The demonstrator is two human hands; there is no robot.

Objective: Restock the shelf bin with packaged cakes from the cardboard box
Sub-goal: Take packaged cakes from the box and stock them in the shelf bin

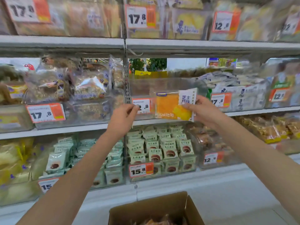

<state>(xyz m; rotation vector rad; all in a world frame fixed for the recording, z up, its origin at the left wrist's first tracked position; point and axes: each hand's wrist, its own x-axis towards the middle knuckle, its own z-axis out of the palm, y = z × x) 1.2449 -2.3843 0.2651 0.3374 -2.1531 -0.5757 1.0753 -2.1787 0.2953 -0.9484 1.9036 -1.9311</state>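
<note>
While right hand (200,109) pinches, cake pack (172,105), left hand (124,115) beside

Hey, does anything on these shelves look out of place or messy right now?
The clear bin behind the orange cake pack in the right hand looks nearly empty, while neighbouring bins are full. The cardboard box flaps stand open. Nothing looks spilled or damaged.
</note>
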